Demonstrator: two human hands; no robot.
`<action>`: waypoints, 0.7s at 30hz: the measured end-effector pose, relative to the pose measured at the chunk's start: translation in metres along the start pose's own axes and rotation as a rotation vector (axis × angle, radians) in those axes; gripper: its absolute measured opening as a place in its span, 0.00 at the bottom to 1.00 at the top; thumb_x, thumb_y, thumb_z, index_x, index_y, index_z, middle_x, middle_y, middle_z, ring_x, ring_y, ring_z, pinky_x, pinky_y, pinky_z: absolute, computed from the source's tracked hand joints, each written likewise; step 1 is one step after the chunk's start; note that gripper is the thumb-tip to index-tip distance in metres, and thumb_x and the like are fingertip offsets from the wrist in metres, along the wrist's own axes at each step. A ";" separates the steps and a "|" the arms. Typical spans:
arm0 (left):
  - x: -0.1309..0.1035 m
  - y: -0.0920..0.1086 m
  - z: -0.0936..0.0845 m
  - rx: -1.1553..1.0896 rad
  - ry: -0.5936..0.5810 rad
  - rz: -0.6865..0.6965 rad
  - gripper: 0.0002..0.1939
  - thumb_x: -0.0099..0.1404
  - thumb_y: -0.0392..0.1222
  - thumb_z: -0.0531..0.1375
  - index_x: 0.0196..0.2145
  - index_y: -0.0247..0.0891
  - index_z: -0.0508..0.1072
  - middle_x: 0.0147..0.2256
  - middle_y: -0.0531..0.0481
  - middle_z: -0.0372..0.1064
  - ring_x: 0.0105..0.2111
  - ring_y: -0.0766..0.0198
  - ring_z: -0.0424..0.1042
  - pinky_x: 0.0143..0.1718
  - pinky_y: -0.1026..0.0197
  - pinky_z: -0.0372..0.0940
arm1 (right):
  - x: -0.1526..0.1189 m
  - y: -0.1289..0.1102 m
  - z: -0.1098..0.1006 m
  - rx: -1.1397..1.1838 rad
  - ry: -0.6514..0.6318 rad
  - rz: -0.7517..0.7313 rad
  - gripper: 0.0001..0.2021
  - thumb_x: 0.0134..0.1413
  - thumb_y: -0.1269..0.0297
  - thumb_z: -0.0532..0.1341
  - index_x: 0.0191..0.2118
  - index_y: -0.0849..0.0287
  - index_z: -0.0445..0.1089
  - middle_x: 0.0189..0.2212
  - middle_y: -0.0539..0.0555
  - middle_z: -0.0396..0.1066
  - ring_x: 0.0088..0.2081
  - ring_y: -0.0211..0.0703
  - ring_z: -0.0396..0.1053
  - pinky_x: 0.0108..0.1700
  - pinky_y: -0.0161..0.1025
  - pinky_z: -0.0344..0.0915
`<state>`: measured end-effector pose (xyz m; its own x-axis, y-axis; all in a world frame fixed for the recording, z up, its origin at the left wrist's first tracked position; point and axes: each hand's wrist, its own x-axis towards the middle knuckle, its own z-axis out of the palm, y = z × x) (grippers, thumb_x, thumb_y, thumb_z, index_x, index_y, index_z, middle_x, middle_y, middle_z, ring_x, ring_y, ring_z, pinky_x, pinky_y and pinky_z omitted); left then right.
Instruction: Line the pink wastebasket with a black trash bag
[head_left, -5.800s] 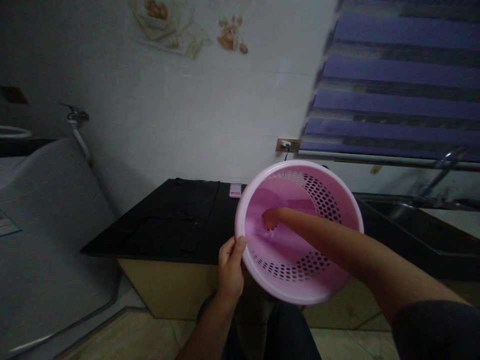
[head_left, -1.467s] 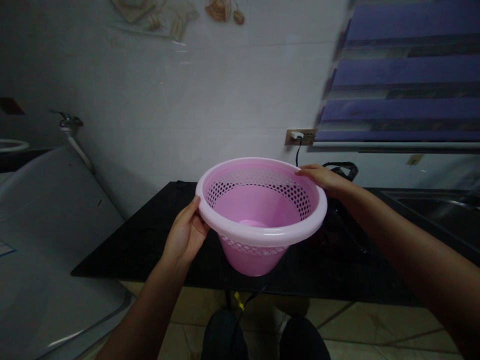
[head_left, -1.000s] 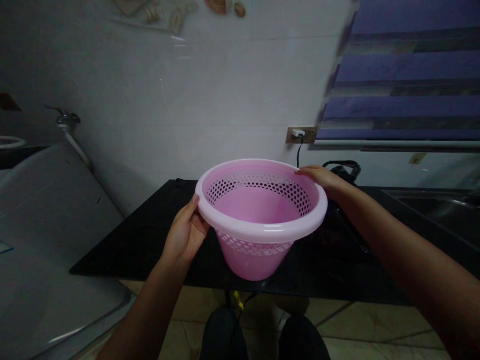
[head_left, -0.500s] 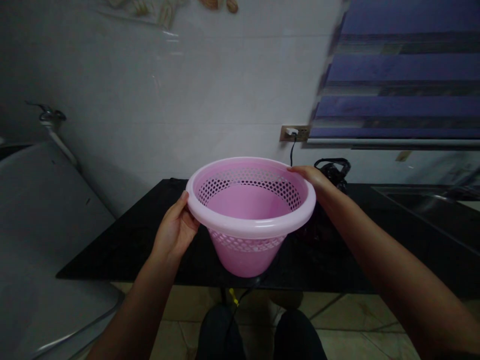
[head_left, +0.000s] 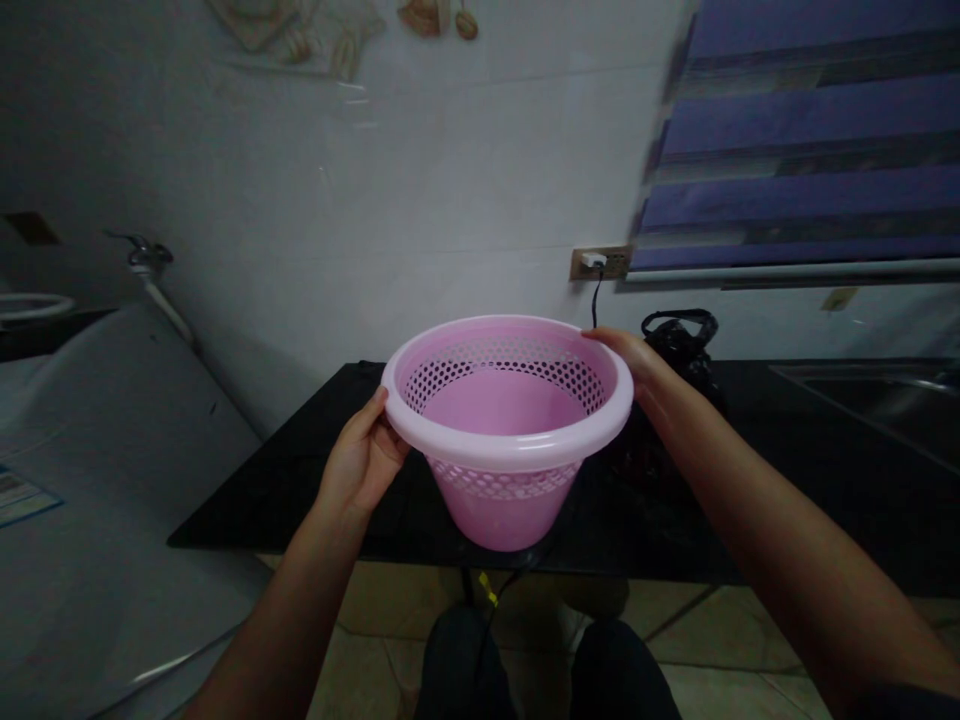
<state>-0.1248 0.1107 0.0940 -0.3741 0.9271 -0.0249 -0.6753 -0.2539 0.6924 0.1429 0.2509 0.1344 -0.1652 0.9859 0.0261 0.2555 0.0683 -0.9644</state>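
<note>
A pink plastic laundry basket [head_left: 506,510] with a wide rolled rim and a band of round holes is upright over the front part of the black countertop [head_left: 300,500]. Its visible inside holds nothing. My left hand [head_left: 365,455] grips the rim on the left, thumb on top and fingers beneath. On the far right of the rim, my right hand [head_left: 626,360] holds on, its lower fingers hidden behind the basket. Whether the base rests on the counter or hovers just over it, I cannot tell.
A black plastic bag [head_left: 682,345] stands behind my right forearm. Farther right is a metal sink [head_left: 862,385]. A white appliance [head_left: 150,430] borders the counter at left, below a wall tap [head_left: 146,255]. A plug sits in the wall socket [head_left: 611,263], and a dark cable hangs at the counter's front edge.
The view has turned slightly left, so the surroundings appear shifted right. Both hands keep their hold on the basket, which stays in nearly the same place.
</note>
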 end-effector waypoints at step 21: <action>0.006 -0.005 -0.008 0.003 0.045 0.015 0.06 0.60 0.34 0.60 0.30 0.33 0.78 0.25 0.48 0.77 0.23 0.64 0.75 0.24 0.66 0.71 | 0.010 0.027 0.006 0.606 -0.062 -0.139 0.15 0.39 0.63 0.64 0.37 0.59 0.73 0.35 0.54 0.76 0.43 0.48 0.72 0.47 0.41 0.68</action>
<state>-0.1284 0.1154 0.0848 -0.4125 0.9097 -0.0470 -0.6678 -0.2669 0.6948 0.1427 0.2616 0.1076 -0.2182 0.9619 0.1646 -0.3550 0.0789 -0.9315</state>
